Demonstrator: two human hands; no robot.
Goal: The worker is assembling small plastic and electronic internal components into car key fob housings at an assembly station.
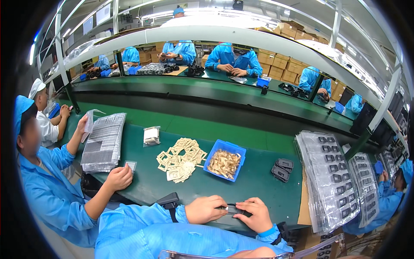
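Note:
Close to the table's near edge, my left hand (207,209) and my right hand (257,215) hold a small black rectangular plastic frame (234,210) between them. The left fingers pinch its left end, where a tiny white bit shows at the fingertips. My right thumb and fingers close round its right end. Beyond the hands stands a blue plastic bin (242,152) with many small brownish pieces in it. To its left lies a loose pile of cream-coloured flat frames (181,157). A few black plastic frames (282,169) rest to the right of the bin.
A clear bag of cream pieces (151,136) lies behind the pile. Clear trays of black frames (332,181) are stacked at right. At left, a co-worker in blue (56,185) handles small sheets beside stacked grey trays (103,142). A metal shelf rail (207,33) spans the bench.

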